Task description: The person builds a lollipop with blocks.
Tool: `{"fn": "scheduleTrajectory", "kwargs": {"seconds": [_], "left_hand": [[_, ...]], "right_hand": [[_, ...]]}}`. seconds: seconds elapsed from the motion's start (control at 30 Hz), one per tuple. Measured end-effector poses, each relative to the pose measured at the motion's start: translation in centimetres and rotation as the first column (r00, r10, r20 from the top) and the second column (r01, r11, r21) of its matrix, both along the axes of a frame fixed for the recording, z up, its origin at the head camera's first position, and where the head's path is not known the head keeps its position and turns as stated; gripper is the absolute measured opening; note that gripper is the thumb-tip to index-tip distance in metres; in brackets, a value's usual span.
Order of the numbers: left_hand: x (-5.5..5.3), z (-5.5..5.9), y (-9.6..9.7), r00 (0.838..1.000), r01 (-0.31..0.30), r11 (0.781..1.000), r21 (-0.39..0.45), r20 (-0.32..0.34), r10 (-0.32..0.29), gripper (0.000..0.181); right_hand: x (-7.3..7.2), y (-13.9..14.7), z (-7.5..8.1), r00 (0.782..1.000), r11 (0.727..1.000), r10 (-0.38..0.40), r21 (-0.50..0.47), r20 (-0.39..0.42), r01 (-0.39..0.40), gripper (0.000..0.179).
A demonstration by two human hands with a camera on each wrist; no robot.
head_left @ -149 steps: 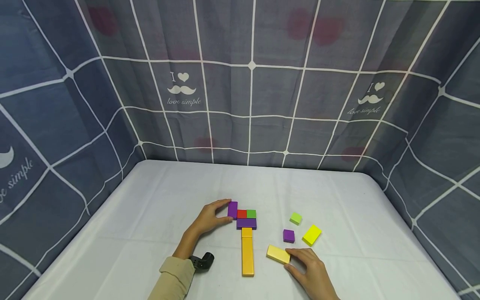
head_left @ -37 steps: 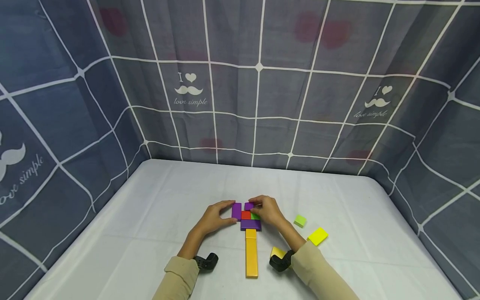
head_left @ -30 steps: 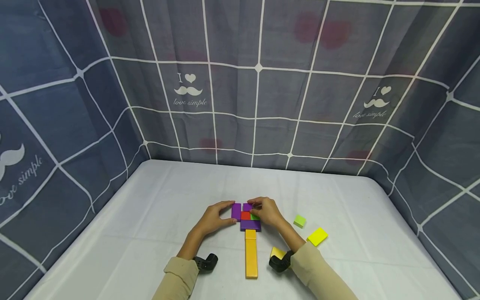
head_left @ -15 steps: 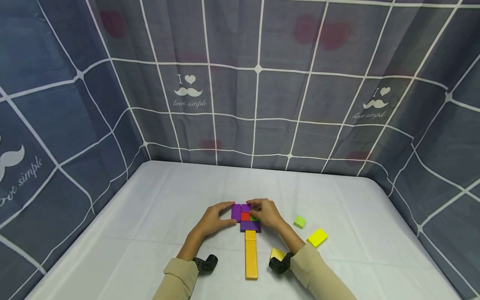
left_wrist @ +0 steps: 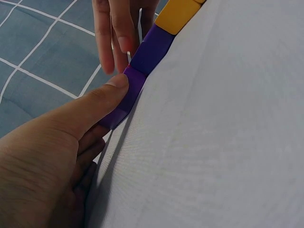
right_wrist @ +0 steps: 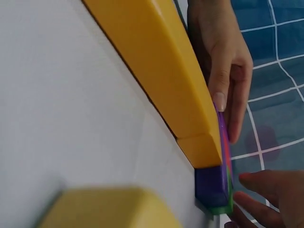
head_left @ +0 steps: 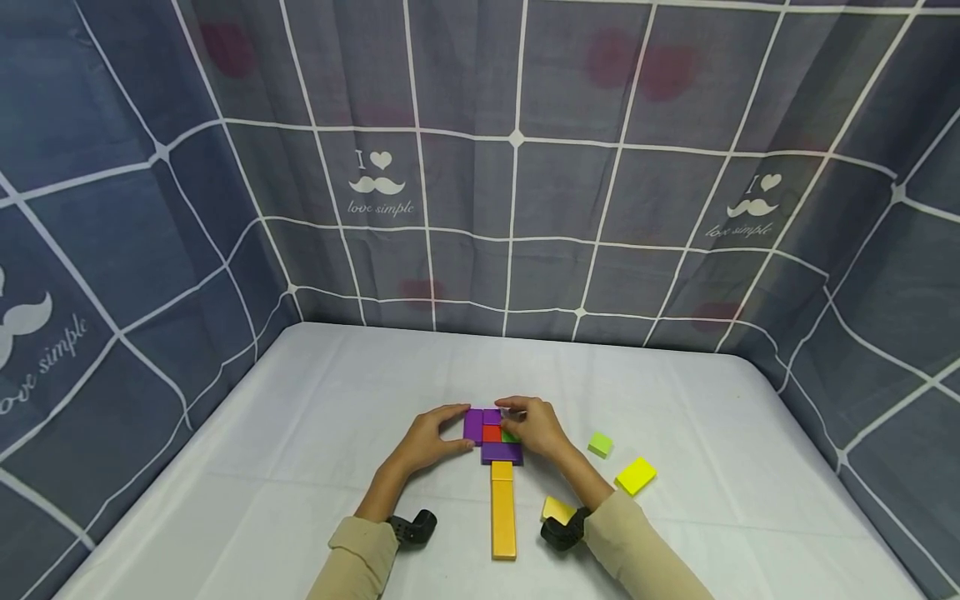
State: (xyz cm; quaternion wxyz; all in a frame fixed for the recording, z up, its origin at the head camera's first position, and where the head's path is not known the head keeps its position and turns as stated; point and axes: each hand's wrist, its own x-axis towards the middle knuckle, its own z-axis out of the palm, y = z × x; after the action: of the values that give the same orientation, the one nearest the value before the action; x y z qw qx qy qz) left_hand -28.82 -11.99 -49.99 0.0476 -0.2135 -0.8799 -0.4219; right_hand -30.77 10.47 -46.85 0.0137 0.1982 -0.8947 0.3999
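My left hand [head_left: 427, 437] pinches the upright purple block [head_left: 472, 426] at the left of a flat block pattern. Across from it, my right hand [head_left: 534, 423] has its thumb and finger at the front and back of a small purple block [head_left: 491, 416]. That small block touches the upright one and sits behind the red block [head_left: 491, 433]. Right-hand fingers partly cover the green block [head_left: 510, 436]. A long purple block [head_left: 501, 452] lies in front of the red and green ones. Orange blocks [head_left: 503, 518] run from it toward me.
Loose on the white table [head_left: 337, 375] at the right are a light green block [head_left: 600, 444] and a bright yellow block [head_left: 636, 476]. The pale yellow block [head_left: 557, 509] is partly hidden by the right wrist camera [head_left: 564, 531]. Checked curtains [head_left: 465, 275] stand around the table.
My right hand has left the pale yellow block and brought the small purple block from the right to behind the red one, then slid it left against the upright block. Left hand stays put.
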Motion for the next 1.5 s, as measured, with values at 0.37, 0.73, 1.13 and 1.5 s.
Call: {"fn": "scheduleTrajectory", "kwargs": {"seconds": [0.37, 0.73, 1.13, 1.5], "left_hand": [[0.0, 0.1, 0.1, 1.0, 0.001, 1.0, -0.004, -0.005, -0.001, 0.065], [0.0, 0.1, 0.1, 1.0, -0.011, 1.0, -0.019, -0.007, 0.011, 0.064], [0.1, 0.2, 0.1, 1.0, -0.012, 1.0, -0.012, -0.011, 0.011, 0.064], [0.2, 0.1, 0.1, 1.0, -0.017, 1.0, -0.016, -0.006, 0.017, 0.064]], "right_hand": [[1.4, 4.5, 1.3, 0.979, 0.991, -0.081, -0.12, -0.186, 0.059, 0.024], [4.0, 9.8, 1.3, 0.937, 0.966, -0.248, -0.141, -0.245, 0.218, 0.024], [5.6, 13.0, -0.2, 0.923, 0.94, -0.336, -0.007, -0.189, 0.341, 0.039], [6.1, 13.5, -1.0, 0.934, 0.932, -0.339, 0.092, -0.115, 0.35, 0.042]]}}
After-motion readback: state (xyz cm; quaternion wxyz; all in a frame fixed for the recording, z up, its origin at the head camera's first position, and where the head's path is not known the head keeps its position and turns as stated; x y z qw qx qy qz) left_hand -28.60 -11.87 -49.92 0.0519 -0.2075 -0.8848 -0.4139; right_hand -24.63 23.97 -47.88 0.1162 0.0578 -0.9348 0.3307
